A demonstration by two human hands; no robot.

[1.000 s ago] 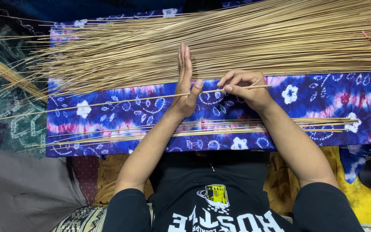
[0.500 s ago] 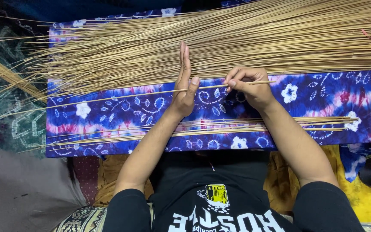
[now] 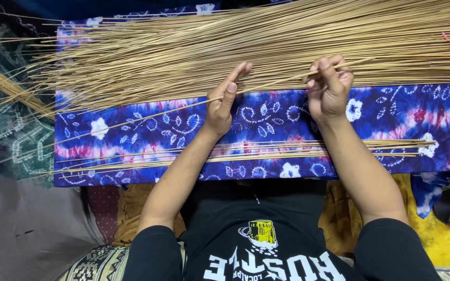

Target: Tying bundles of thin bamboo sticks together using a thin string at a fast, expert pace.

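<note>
A single thin stick (image 3: 147, 115) is gripped at two places; it runs slanted from lower left to upper right across the blue tie-dye cloth (image 3: 391, 112). The left hand (image 3: 224, 101) is seen w/ thumb pressed onto the stick and fingers extended up toward the big pile of sticks (image 3: 235, 47); the hand is closed on the stick betw. thumb and fingers. The right hand (image 3: 329, 88) is curled, fingertips pinched together on the same stick's upper end, right at the pile's near edge. The pile is spread across the far part of the cloth, fanned out to the left. A smaller bundle of sticks (image 3: 287, 151) is laid nearer the body, approx. level across the cloth, passing under both forearms; it is kept apart from the pile. A black printed shirt (image 3: 266, 244) is seen at bottom; yellow fabric (image 3: 444, 244) is seen lower right; dark patterned cloth (image 3: 6, 130) is seen at left.
</note>
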